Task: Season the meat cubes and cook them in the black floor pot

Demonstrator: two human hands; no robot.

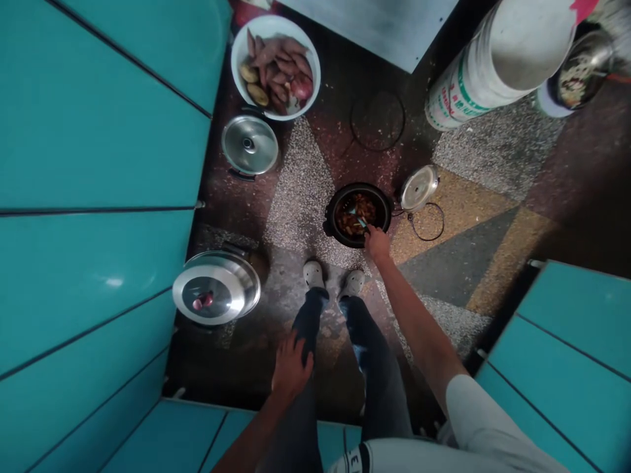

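A: Item one, your right hand [377,244]. Where does it sit?

B: Stretched down and forward at the near rim of the black pot [331,220] on the floor, just past your shoes [333,278]. Its fingers are closed around the end of a blue-handled utensil [359,217] standing in the dark cooked food [355,214].

A: Item two, the utensil's long axis?

B: It runs from your right hand up and to the left, into the middle of the pot. The working end is buried in the food; its shape cannot be told.

A: Item three, your left hand [290,368]?

B: Resting flat on your left thigh, fingers spread, grasping nothing. It is well apart from the pot; the right hand is much the nearer one.

A: Item four, surroundings relative to the right hand?

B: Just right of it, a small shiny lid [419,188] tilted on the floor, beside a loop of cord [428,222]. Far ahead and left, a white bowl of sweet potatoes [276,66], with a lidded steel pot [250,145] below it. Left of your left hand, a large steel lid [215,288] with a red knob. Ahead and right, a white bucket [497,59].
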